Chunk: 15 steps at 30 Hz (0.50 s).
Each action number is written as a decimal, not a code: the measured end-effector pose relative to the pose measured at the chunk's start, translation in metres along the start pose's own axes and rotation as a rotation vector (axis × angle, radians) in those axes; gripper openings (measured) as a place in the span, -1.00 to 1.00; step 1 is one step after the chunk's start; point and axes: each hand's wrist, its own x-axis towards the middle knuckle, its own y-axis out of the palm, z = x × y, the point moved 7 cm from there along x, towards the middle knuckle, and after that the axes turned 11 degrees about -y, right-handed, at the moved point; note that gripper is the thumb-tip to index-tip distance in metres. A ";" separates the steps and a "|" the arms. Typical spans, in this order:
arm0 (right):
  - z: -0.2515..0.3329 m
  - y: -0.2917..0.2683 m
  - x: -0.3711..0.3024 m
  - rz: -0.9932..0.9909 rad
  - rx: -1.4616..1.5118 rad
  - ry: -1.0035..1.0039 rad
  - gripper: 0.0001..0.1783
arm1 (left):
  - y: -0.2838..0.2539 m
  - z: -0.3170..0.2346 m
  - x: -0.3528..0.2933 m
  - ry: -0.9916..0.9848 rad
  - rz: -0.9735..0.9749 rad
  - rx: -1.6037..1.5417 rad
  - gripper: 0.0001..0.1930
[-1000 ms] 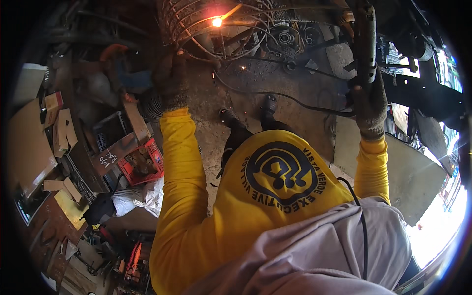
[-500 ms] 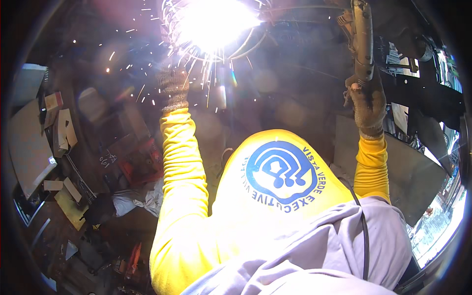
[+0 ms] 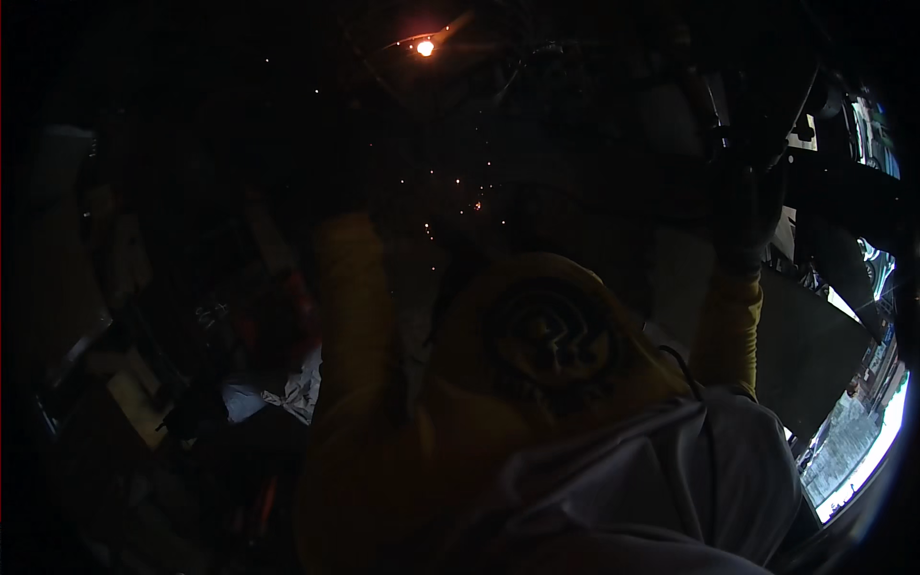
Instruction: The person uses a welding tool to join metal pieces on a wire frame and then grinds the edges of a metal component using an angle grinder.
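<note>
A small orange-hot spot (image 3: 425, 47) glows at the top, on metalwork that is mostly lost in the dark. Several tiny sparks hang below it. My left forearm, in a yellow sleeve (image 3: 353, 287), reaches up toward the glow, but the gloved hand at its end is too dark to make out. At the upper right, my gloved right hand (image 3: 752, 206) shows as a dim outline, closed round a welding electrode holder that is barely visible in the shadow.
A dark flat panel (image 3: 815, 335) stands to the right, beside a bright opening (image 3: 862, 450). On the left lie a crumpled pale cloth (image 3: 299, 388) and a yellowish board (image 3: 137, 407), among clutter hard to see.
The blinding white arc and its spray of sparks have gone out, leaving a glowing spot. Everything has turned dark. My right hand has shifted slightly to the right.
</note>
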 end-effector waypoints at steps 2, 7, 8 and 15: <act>-0.015 0.006 -0.021 0.007 0.022 0.026 -0.54 | -0.001 0.011 0.001 -0.016 0.004 -0.052 -0.73; -0.087 0.013 -0.072 -0.107 0.525 0.609 -0.63 | -0.003 0.025 0.010 0.000 0.023 -0.080 -0.73; -0.093 0.012 -0.074 -0.092 0.489 0.545 -0.64 | -0.005 0.027 0.010 0.008 0.026 -0.073 -0.72; -0.198 0.040 -0.150 -0.145 0.250 0.815 -0.55 | 0.014 -0.023 0.015 -0.104 -0.063 -0.061 -0.68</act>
